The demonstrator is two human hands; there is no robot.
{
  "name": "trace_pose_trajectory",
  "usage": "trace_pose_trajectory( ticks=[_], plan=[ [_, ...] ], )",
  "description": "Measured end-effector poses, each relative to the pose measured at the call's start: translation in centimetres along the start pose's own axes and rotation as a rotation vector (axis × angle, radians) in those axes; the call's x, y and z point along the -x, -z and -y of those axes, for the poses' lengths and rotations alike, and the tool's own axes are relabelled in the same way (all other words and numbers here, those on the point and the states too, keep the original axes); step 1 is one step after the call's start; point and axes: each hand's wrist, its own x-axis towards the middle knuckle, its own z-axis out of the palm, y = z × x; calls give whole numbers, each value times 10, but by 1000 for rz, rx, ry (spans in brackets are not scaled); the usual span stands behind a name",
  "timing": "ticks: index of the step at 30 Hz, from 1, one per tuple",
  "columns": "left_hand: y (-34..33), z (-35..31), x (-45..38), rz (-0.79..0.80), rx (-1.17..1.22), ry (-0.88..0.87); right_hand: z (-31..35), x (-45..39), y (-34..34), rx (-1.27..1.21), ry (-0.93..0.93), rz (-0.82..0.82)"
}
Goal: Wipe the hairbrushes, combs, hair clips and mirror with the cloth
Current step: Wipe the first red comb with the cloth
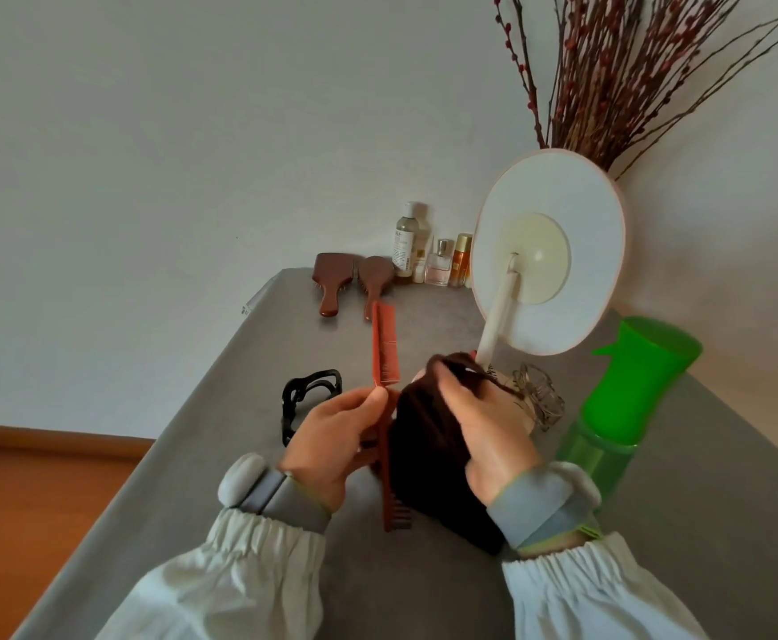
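My left hand (331, 445) grips an orange-red comb (394, 505) near its middle, with the wide teeth pointing toward me. My right hand (484, 431) holds a dark brown cloth (419, 455) bunched against the comb's right side. A second orange comb (385, 344) lies on the table just beyond my left thumb. A black hair clip (308, 394) lies left of my hands and a clear hair clip (542, 397) right of them. The round mirror (558, 200) stands on its stand with its white back facing me. Two brown hairbrushes (331, 279) (375, 277) lie at the far end.
A green spray bottle (632, 394) stands close to my right wrist. Several small bottles (408, 242) line the wall behind the brushes. Dried red branches (609, 76) rise behind the mirror. The grey table (170, 478) drops off on the left to a wooden floor (31, 501).
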Motion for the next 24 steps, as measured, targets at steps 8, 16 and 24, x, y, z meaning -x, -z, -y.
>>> trace_pose_trajectory(
  ticks=[8,16,24],
  plan=[
    [3,0,-3,61,180,72,-17,1,-6,330,164,86],
    [-1,-3,-3,-129,174,-167,-5,3,-4,390,109,15],
    [-3,1,-2,-72,152,-227,-9,17,-12,796,221,306]
  ],
)
